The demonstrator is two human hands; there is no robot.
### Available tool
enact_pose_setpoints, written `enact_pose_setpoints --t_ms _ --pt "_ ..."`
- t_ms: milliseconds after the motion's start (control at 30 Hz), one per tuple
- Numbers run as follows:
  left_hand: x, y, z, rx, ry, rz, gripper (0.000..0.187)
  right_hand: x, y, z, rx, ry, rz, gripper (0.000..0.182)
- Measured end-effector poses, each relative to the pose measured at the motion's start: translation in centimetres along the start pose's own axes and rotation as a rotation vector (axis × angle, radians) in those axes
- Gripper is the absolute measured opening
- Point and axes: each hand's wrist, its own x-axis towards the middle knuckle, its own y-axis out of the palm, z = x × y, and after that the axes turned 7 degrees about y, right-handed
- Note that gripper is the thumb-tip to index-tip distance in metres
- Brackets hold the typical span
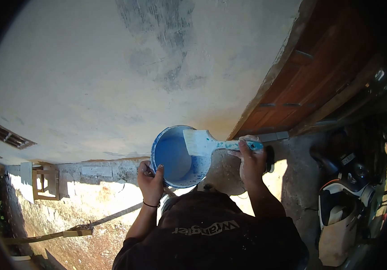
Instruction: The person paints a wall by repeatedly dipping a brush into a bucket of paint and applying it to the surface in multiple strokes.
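Note:
My left hand (pixel 151 182) grips the rim of a blue bucket (pixel 204 170) at its left side, thumb over the edge. Pale, whitish-blue paint (pixel 171 157) lies in the bottom, and blue smears mark the inner wall. In my right hand (pixel 251 159) is a wide paintbrush (pixel 207 143), held by its paint-spotted handle with the fingers closed round it. The pale bristles reach over the right part of the bucket's opening, pointing left.
Ahead rises a whitish wall (pixel 90 90) with a grey, unevenly covered patch (pixel 162 40). A brown wooden door (pixel 310 76) is on the right. A motorcycle (pixel 344 198) stands at lower right, a small wooden stool (pixel 46 183) at left by the wall.

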Motion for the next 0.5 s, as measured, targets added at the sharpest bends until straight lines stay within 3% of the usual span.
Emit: enact_pose_setpoints --t_ms 67,133,233,367,500 --pt "0.3 0.3 1.2 -0.053 0.021 -0.057 0.015 0.0 -1.2 -0.5 0.298 0.264 -0.215 0.018" --pt "0.2 0.1 2.4 -0.033 -0.017 -0.031 0.013 -0.2 -3.8 -2.6 0.378 0.337 -0.246 0.023" --pt "0.1 0.4 2.7 -0.078 -0.012 -0.037 0.014 -0.6 -7.3 -6.2 0.780 0.609 -0.357 0.027" --pt "0.1 -0.1 3.7 0.017 -0.084 0.002 0.015 -2.1 -9.2 -8.7 0.875 0.663 -0.334 0.027" --pt "0.4 0.1 2.6 0.073 -0.107 0.020 0.016 -2.4 -8.4 -9.2 1.052 0.568 -0.115 0.032"
